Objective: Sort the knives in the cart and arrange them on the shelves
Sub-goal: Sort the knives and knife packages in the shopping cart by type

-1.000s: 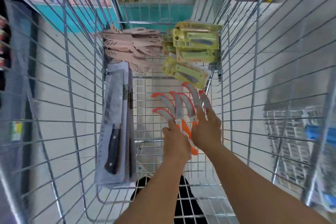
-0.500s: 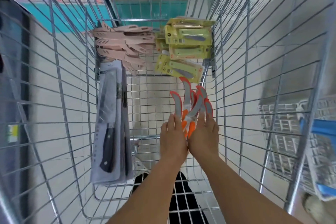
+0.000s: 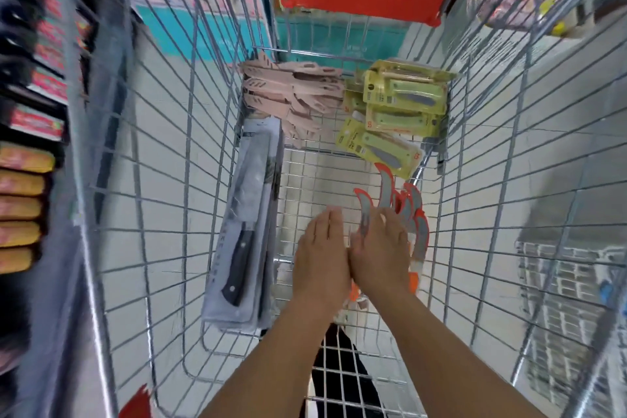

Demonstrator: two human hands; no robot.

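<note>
Curved orange-edged knives (image 3: 405, 210) fanned upright near the cart (image 3: 190, 132)'s right wall. Pink knives (image 3: 291, 92), yellow-packaged knives (image 3: 400, 105) and boxed black-handled knives (image 3: 244, 224) lay inside.

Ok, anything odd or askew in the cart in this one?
Mostly tidy groups. The orange-edged curved knives near both hands are fanned at differing angles, and one yellow knife pack lies skewed to those above it. No damage visible.

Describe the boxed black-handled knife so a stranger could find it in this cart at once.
Look into the wire cart and follow its left wall. A long grey package lies flat along it, a black-handled knife showing through. Every other knife here is pink, yellow-carded or orange-edged.
</note>
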